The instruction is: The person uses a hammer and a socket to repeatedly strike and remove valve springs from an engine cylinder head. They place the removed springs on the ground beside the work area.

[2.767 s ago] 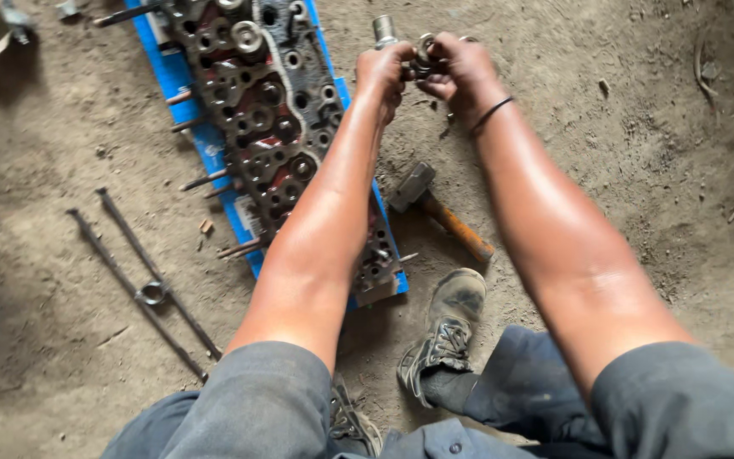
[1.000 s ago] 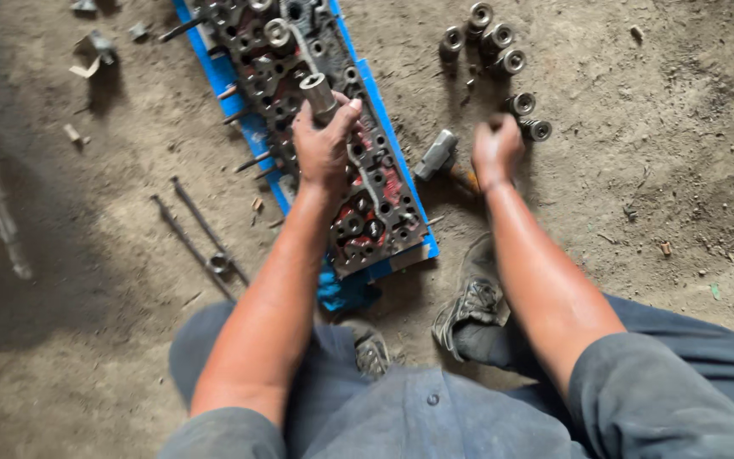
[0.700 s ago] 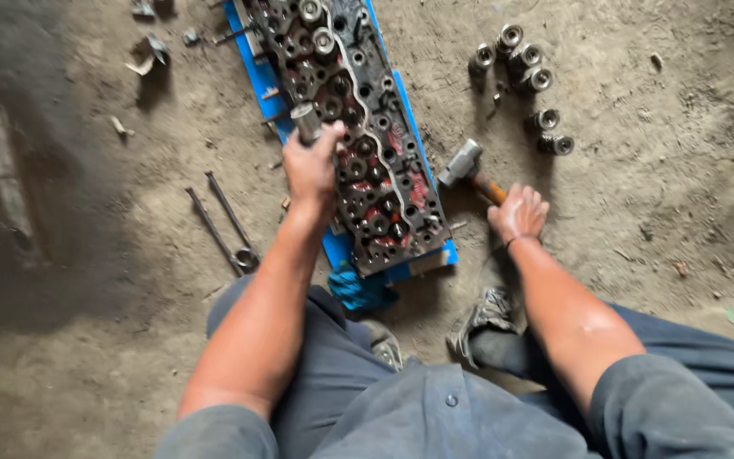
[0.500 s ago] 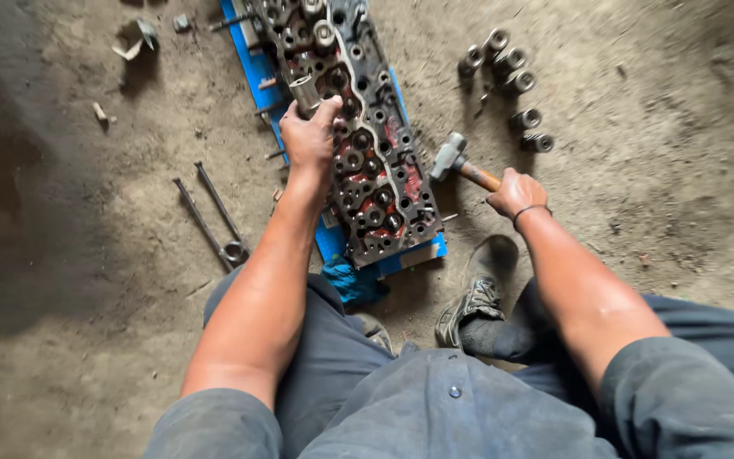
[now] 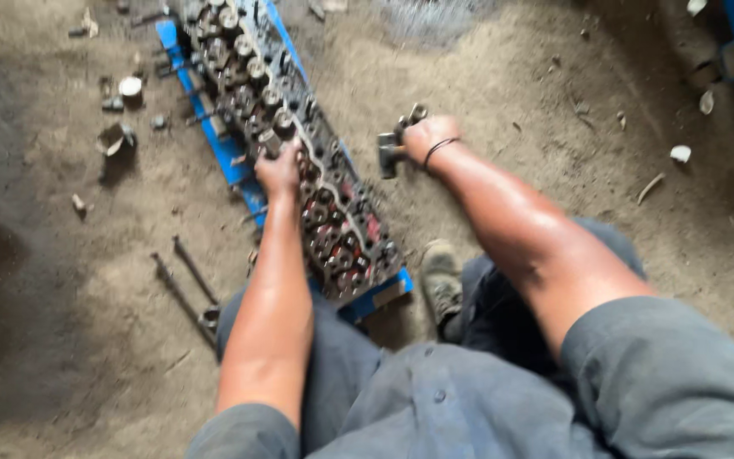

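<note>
Gripping the hammer (image 5: 388, 153) in our right hand (image 5: 426, 136), left hand (image 5: 279, 167) pinching a small tool on the cylinder head (image 5: 299, 153) mid-frame, we should strike squarely.

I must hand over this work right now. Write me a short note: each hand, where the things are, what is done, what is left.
Left hand: holds a small metal part upright on the cylinder head.
Right hand: grips the hammer, raised beside the head.
Things: the cylinder head lies on a blue board on the dirt floor; two rods lie to its left.
Done: cannot tell from this blurred view.
Left: hammer is not yet on the part.
</note>
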